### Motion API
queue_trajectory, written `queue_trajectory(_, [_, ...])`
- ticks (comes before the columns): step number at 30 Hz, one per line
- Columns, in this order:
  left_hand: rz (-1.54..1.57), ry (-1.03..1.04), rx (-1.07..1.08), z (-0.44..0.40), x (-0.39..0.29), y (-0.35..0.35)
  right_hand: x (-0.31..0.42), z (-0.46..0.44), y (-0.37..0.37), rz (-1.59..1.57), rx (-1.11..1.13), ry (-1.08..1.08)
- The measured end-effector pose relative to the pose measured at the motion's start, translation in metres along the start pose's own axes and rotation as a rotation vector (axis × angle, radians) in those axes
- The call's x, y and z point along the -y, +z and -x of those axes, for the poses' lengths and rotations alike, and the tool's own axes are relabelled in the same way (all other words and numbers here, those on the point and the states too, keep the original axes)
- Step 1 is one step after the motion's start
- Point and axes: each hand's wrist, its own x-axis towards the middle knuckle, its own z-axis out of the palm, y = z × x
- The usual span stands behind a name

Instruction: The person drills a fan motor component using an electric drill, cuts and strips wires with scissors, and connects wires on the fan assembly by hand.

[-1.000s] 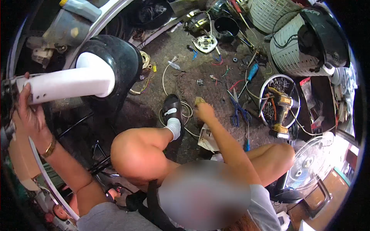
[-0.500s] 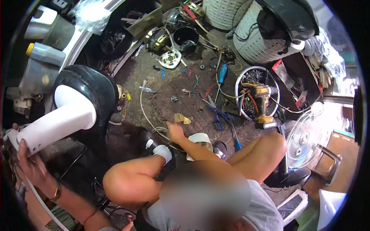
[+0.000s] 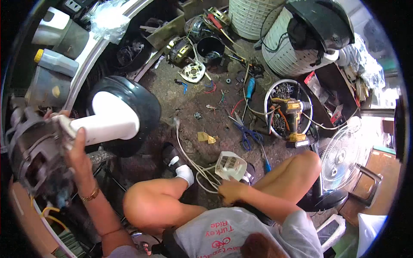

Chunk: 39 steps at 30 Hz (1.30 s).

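My left hand [image 3: 79, 152], with a bracelet on its wrist, is closed round the end of a white fan-stand post [image 3: 107, 127]. The post joins a glossy black round base [image 3: 140, 107], which is tipped on its side. My right hand [image 3: 232, 190] is low in the middle, slightly blurred, with fingers curled on a looped white cable [image 3: 202, 165]. Just above that hand rests a white vented plastic housing [image 3: 232, 165]. The cable's far end lies on the dark floor, and its loops lie between my feet.
A cordless drill [image 3: 294, 116] lies over a round bowl of screws [image 3: 282, 90]. Blue-handled scissors [image 3: 247, 135] and screwdrivers [image 3: 250, 88] lie nearby. A fan [image 3: 342, 159] stands at right. A dark machine [image 3: 38, 150] is at left. White baskets [image 3: 279, 51] stand at the back.
The post and black base have shifted right with my left hand. My right hand has drawn back toward my body, and the white cable's far end has moved toward me.
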Motion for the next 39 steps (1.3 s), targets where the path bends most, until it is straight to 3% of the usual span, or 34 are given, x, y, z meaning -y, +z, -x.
queue_trajectory(3, [-0.068,0.176,0.114,-0.007,0.028,0.024,0.002,0.031,0.007,-0.139,0.029,0.034])
queue_trajectory(4, [0.059,0.027,0.056,0.000,0.023,0.045,-0.001,0.034,-0.008,-0.205,-0.022,0.034])
queue_trajectory(6, [0.060,-0.079,0.065,0.004,0.029,0.065,-0.035,0.000,-0.050,-0.320,-0.119,-0.096])
queue_trajectory(8, [0.107,-0.093,0.100,0.011,0.050,0.078,-0.050,-0.015,-0.148,-0.242,-0.596,0.228])
queue_trajectory(9, [0.091,-0.205,0.097,0.018,0.041,0.084,-0.088,-0.054,-0.163,-0.251,-0.958,0.133])
queue_trajectory(10, [0.038,-0.078,0.131,0.022,0.068,0.083,-0.110,-0.081,-0.193,-0.297,-1.046,0.203])
queue_trajectory(11, [0.024,-0.084,0.163,0.025,0.062,0.085,-0.146,-0.121,-0.209,-0.169,-1.127,0.129])
queue_trajectory(13, [-0.067,-0.040,0.231,0.024,0.053,0.087,-0.178,-0.183,-0.237,-0.037,-1.129,0.033])
queue_trajectory(17, [-0.173,0.072,0.247,0.018,0.061,0.092,-0.184,-0.262,-0.262,0.052,-0.893,0.236])
queue_trajectory(18, [0.017,-0.044,0.230,0.018,0.057,0.097,-0.182,-0.275,-0.266,0.075,-0.840,0.275])
queue_trajectory(20, [0.023,-0.092,0.204,0.013,0.057,0.099,-0.186,-0.290,-0.264,0.045,-0.855,0.266])
queue_trajectory(21, [0.047,0.004,0.203,0.009,0.068,0.097,-0.193,-0.293,-0.256,0.036,-0.847,0.272])
queue_trajectory(22, [-0.068,-0.034,0.186,0.010,0.064,0.093,-0.200,-0.294,-0.248,0.036,-0.907,0.215])
queue_trajectory(24, [0.163,-0.150,0.175,0.003,0.062,0.092,-0.209,-0.286,-0.242,0.052,-0.976,0.163])
queue_trajectory(28, [0.199,-0.141,0.104,0.001,0.055,0.096,-0.196,-0.276,-0.240,0.076,-0.977,0.294])
queue_trajectory(30, [0.189,-0.146,0.120,0.004,0.052,0.093,-0.192,-0.280,-0.240,0.135,-1.118,0.199])
queue_trajectory(35, [0.169,-0.087,0.112,0.008,0.062,0.090,-0.197,-0.271,-0.229,0.260,-1.017,0.243])
queue_trajectory(36, [0.140,-0.033,0.117,0.010,0.068,0.090,-0.186,-0.245,-0.229,0.055,-1.118,0.272])
queue_trajectory(37, [0.130,-0.107,0.127,0.010,0.072,0.092,-0.176,-0.218,-0.229,-0.151,-1.207,0.295])
queue_trajectory(38, [0.153,-0.106,0.166,0.006,0.073,0.098,-0.173,-0.190,-0.227,-0.147,-1.378,0.300])
queue_trajectory(39, [0.067,-0.082,0.176,0.002,0.072,0.102,-0.173,-0.160,-0.225,-0.297,-1.366,0.365])
